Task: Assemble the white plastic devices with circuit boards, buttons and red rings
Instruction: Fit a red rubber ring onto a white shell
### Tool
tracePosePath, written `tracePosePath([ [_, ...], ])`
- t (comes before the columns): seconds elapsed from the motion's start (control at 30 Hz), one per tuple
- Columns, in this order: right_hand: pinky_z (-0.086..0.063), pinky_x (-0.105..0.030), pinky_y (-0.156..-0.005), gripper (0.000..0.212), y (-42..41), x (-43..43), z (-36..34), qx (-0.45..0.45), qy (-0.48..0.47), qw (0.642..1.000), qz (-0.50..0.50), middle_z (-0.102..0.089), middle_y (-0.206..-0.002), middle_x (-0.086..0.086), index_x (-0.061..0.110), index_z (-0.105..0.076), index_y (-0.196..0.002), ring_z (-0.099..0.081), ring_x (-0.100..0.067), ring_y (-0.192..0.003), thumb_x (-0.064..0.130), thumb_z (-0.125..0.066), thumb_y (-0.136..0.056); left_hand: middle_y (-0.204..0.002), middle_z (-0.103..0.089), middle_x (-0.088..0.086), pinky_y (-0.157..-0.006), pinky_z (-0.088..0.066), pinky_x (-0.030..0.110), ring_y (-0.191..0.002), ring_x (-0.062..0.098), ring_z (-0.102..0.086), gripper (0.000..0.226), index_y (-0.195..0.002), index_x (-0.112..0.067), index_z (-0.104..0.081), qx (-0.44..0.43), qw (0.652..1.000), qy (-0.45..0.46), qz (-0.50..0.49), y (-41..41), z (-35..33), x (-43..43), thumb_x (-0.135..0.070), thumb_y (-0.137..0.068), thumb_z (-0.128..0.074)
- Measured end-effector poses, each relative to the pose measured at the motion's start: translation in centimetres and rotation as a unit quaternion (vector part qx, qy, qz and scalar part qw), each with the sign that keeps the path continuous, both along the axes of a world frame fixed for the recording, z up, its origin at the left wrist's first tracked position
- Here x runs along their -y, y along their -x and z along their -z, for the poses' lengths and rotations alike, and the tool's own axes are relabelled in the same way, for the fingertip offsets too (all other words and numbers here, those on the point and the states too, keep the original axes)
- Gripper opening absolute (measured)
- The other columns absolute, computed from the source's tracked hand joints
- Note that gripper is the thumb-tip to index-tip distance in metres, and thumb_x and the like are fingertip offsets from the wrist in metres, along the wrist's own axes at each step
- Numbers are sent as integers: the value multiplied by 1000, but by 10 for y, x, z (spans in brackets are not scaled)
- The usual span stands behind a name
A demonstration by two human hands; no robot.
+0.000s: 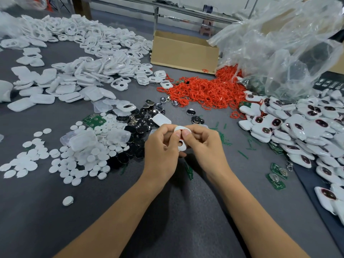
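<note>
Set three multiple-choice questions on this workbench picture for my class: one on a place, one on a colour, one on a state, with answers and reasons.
1. Where does the heap of red rings lie?
A) left of the white discs
B) under the forearms
C) just on the near side of the box

2. What colour are the circuit boards?
A) blue
B) green
C) yellow

3. How do the left grip and right grip stand to the shell?
A) both pinch it
B) both lie open, apart from it
C) only the left touches it

Answers: 1 C, the rings spread out from the box's near right corner. 2 B, every loose board shows green. 3 A, both close on its rim, one from either side.
</note>
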State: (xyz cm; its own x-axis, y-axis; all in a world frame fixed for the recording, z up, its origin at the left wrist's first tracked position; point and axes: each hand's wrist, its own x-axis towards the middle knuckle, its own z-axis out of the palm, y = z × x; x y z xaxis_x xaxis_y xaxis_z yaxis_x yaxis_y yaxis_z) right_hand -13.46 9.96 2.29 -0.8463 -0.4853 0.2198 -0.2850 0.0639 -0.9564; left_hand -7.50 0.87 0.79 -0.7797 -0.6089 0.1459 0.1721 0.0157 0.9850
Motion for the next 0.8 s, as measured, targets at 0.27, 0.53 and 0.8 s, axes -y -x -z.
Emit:
tracePosePath([
  [0.27,-46,-12,-60,17,-4,5,-1,-43,-8,999,-6,-70,-84,-8,2,-68,-103,-60,-3,-70,1,-54,-94,-83,-71,11,-58,-58,29,-75,20,-68,15,-96,-9,-67,-25,998,-53,-27,1,-2,0,-6,-97,-52],
  [0.53,-50,-20,-61,13,-3,4,0,-16,11,1000,24,-73,-83,-9,5,-70,-96,-67,-11,-72,0,-60,-89,-85,-72,9,-62,-60,33,-76,20,-70,14,-101,-6,-67,-32,997,-72,-11,3,0,0,-8,-97,-53],
  [0.8,-41,-9,-58,6,1,0,-3,-96,-26,988,115,-67,-64,8,14,-71,-78,-57,2,-56,10,-72,-83,-109,-70,-4,-85,-56,26,-100,7,-68,37,-112,-24,-63,-30,996,-72,42,6,4,-2,5,-93,-53],
])
